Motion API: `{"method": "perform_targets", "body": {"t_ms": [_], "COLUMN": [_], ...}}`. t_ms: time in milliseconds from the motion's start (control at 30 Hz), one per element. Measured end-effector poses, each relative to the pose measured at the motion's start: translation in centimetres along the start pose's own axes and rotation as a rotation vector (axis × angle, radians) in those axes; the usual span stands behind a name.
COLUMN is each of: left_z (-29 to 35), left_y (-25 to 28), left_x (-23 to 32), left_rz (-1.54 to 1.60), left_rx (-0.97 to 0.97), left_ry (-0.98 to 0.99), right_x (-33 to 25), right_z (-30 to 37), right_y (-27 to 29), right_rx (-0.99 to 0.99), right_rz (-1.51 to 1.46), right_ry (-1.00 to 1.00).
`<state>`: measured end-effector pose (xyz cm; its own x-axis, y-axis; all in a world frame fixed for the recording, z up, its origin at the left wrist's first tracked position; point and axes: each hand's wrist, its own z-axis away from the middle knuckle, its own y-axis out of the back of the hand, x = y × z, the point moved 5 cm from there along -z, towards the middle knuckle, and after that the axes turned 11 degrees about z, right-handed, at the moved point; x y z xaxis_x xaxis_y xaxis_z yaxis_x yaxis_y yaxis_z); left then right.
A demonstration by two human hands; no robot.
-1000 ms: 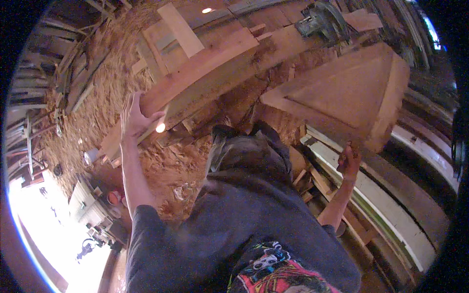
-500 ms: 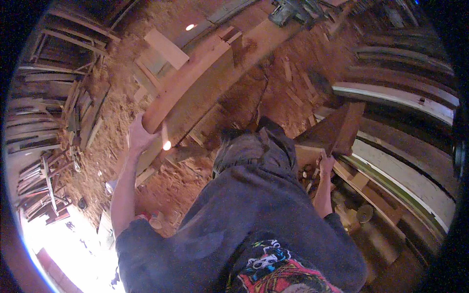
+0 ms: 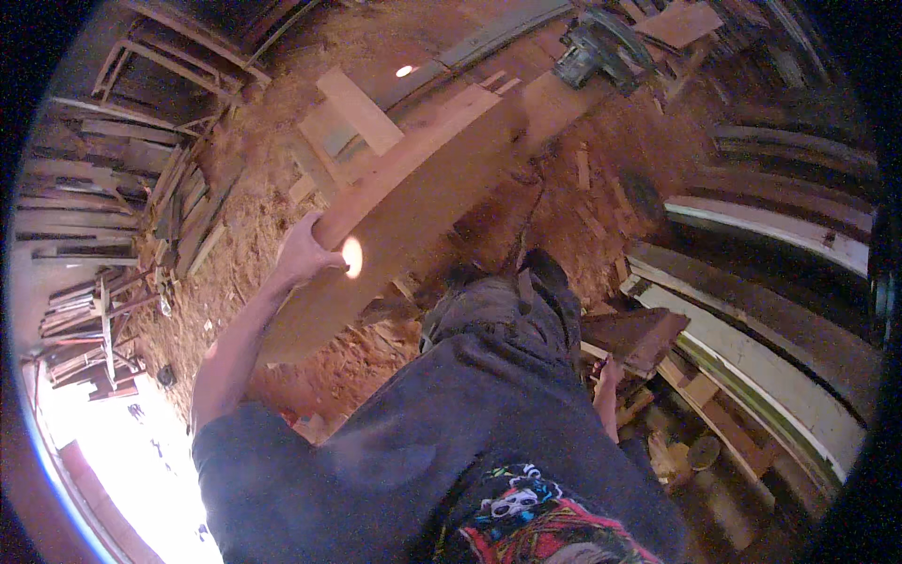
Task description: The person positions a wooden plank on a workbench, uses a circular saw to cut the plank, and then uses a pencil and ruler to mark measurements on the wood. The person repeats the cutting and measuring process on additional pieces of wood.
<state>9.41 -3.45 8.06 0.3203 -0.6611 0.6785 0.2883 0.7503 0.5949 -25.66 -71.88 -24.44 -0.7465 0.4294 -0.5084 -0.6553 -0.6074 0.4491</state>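
My left hand (image 3: 312,252) is wrapped over the near end of a thick reddish-brown plank (image 3: 427,174), thumb on its broad side. Away to the upper right runs the plank, and narrow prongs (image 3: 501,83) stick out of its far end. Low at my right side, my right hand (image 3: 607,373) is closed at the edge of a dark brown angular piece of wood (image 3: 648,338); its fingers are partly hidden. Past the plank's far end, a dark power tool (image 3: 601,52) rests on a board.
A pale wood block (image 3: 360,111) lies across the plank's far side. Sawdust and offcuts cover the floor (image 3: 211,282). Long boards (image 3: 770,230) are stacked at the right, and timber frames (image 3: 155,70) stand at the left. Bright light enters at lower left.
My right hand and the dark wood piece have come down and back beside my body. More of the plank's broad side shows now, with my left hand still on its near end. The view has shifted.
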Motion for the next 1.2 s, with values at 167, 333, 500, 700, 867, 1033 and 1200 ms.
{"method": "perform_targets", "body": {"t_ms": [167,333,500,700,867,1033,1200], "left_z": [-4.9,-11.4,-18.0,-18.9,-19.7,-21.0,-21.5], "left_y": [-1.1,0.5,1.2,-1.6,-2.6,-6.7,-3.3], "left_x": [-3.6,-8.9,-17.3,-15.1,-23.9,-27.9,-24.4], "left_rz": [0.025,0.344,0.256,0.365,0.592,0.605,0.27], "left_rx": [-0.045,-0.285,-0.319,-0.381,-0.377,-0.416,-0.161], "left_ry": [-0.012,0.061,0.05,0.319,0.229,0.268,0.07], "right_x": [1.4,0.6,-2.7,-3.3,-8.8,-11.9,-20.1], "right_z": [-0.4,2.9,6.3,7.4,12.1,6.5,9.4], "right_y": [2.8,3.4,3.7,6.8,3.3,8.0,2.3], "right_rx": [0.052,-0.001,-0.069,0.039,0.252,0.204,0.098], "right_rz": [0.212,0.169,0.103,0.108,0.111,-0.002,0.209], "right_ry": [0.082,0.116,0.217,0.164,0.092,0.466,0.366]}}
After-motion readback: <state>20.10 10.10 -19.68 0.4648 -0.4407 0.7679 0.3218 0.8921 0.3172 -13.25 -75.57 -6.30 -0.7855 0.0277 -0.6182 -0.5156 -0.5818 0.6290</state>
